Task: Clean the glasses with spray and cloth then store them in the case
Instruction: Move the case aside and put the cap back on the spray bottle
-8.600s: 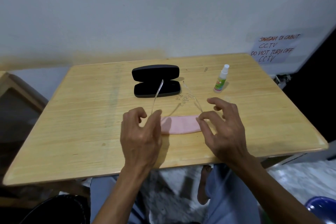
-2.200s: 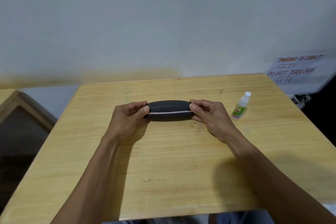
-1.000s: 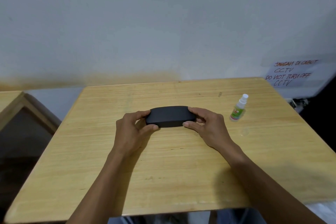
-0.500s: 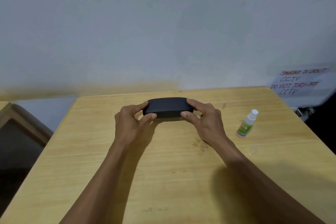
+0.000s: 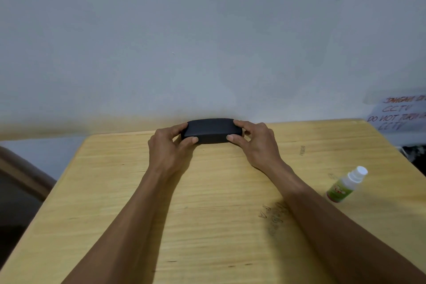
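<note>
Pretty dim, flat indoor light here, nothing glaring. The arms are throwing soft shadows onto the wooden table point(image 5: 96, 203), the taped wall note point(image 5: 398, 114) is looking smeary, and the wide lens is bending the edges.

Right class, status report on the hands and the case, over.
Left hand and right hand grip the ends of the black case. Case closed, at the table's far edge. Spray bottle stands clear, to the right.

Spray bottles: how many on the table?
1. The spray bottle stands near the table's right edge, apart from the case held by both hands. None seems hidden.
</note>
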`<state>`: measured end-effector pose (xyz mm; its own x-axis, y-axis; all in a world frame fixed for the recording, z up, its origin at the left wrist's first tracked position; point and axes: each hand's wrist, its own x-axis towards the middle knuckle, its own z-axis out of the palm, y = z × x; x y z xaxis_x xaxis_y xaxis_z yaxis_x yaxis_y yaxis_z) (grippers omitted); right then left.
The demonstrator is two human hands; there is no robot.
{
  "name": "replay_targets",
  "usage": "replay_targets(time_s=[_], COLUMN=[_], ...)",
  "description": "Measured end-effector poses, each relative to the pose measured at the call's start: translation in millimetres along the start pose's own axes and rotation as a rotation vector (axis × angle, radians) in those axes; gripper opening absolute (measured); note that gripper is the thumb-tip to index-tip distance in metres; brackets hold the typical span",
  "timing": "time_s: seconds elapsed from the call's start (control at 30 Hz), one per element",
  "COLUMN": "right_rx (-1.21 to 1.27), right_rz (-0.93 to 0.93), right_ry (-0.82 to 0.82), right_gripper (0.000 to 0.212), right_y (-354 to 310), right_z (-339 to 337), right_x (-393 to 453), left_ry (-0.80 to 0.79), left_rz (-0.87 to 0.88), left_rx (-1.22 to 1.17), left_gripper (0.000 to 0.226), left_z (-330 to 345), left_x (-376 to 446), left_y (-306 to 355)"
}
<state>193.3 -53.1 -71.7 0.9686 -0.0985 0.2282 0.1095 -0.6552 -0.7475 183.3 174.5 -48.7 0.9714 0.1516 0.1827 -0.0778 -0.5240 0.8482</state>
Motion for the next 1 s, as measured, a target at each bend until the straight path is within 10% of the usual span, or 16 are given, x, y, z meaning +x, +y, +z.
replay_targets(time_s=[0.63, 1.0], right_rx=[0.049, 0.157], right_rz=[-0.014, -0.015], right_ry=[0.067, 0.115], right_gripper=[0.053, 0.028], right_y=[-9, -42], right_z=[-4, -79], right_x=[-14, -169], left_ry=[0.029, -0.117], left_rz=[0.056, 0.0], left_rx=[0.274, 0.079], left_gripper=[0.058, 0.047], left_z=[-2, -13], left_x=[-9, -124], left_y=[10, 54])
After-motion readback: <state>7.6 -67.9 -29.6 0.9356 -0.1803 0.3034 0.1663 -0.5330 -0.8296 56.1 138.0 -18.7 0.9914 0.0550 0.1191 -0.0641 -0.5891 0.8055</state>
